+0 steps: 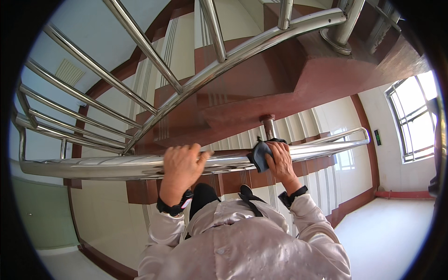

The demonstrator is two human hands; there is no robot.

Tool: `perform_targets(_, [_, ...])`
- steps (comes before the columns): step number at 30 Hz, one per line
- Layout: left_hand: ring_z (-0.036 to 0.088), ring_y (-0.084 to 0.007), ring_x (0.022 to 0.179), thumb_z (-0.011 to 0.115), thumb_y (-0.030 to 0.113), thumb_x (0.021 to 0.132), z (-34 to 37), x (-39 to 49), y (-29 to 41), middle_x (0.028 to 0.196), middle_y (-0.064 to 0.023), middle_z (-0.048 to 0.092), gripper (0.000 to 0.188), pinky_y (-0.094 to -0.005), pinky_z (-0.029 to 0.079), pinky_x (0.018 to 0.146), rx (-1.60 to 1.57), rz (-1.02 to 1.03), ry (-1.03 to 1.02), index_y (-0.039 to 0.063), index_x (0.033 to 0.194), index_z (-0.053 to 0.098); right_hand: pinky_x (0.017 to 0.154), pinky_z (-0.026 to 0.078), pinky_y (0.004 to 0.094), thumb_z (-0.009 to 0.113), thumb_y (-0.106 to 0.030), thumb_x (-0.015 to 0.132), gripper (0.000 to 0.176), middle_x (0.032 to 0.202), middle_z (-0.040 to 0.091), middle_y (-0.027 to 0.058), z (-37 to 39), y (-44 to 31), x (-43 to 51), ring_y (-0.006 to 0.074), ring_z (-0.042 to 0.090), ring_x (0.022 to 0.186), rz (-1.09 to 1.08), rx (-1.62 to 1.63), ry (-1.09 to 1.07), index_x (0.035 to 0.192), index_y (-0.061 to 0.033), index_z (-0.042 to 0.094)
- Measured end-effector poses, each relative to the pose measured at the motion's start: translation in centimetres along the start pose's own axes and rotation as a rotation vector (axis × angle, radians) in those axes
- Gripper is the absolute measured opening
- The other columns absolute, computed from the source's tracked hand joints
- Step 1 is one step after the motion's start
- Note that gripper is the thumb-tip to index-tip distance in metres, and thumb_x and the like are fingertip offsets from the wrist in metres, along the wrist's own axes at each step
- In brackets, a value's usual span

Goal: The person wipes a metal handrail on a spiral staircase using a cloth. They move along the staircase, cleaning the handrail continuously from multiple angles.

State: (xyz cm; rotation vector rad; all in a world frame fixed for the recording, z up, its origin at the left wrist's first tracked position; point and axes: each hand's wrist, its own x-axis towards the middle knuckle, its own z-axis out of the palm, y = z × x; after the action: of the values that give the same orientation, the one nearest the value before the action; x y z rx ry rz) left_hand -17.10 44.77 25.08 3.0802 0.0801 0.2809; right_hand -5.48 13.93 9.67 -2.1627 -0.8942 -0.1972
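Observation:
A polished metal handrail (115, 165) crosses the view in front of my body. Over its middle stretch is my left hand (182, 166), palm down, with the thumb spread away from the fingers. The thumb is blurred, and whether the palm touches the metal cannot be told. Farther right along the same rail, my right hand (281, 159) presses a dark grey-blue cloth (260, 154) against the top of the tube. Part of the cloth bunches out beyond the fingers on the left, and the rest is hidden under them.
Another metal balustrade (210, 75) slopes across the upper view beside red-brown and cream stairs (175, 45). A short post (268, 126) stands behind the cloth. Steps (315, 189) descend around my feet. A barred window (413, 117) is at right, a green door (45, 213) at left.

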Motion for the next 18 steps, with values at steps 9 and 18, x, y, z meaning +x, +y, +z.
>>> perform_targets(9, [0.069,-0.034,0.077,0.071,0.055,0.101,4.4,1.0,5.1,0.077,-0.014,0.069,0.049,-0.0481,0.048,0.077,0.105,0.087,0.031,0.008,0.085,0.07,0.125,0.035,0.0567,0.082,-0.025,0.082,0.079,0.157,0.059,0.0137,3.7,-4.7,-2.3,0.0344,0.055,0.146,-0.106,-0.197,0.086,0.155,-0.0096,0.058])
perform_targets(18, [0.066,-0.0339,0.073,0.069,0.058,0.101,4.8,1.0,5.4,0.072,-0.012,0.065,0.052,-0.0476,0.046,0.075,0.098,0.033,0.123,0.008,0.083,0.068,0.122,0.039,0.0558,0.081,-0.024,0.085,0.074,0.152,0.061,0.0162,0.1,0.8,-2.5,0.037,0.057,0.142,-0.172,-0.195,0.041,0.153,-0.0054,0.06])
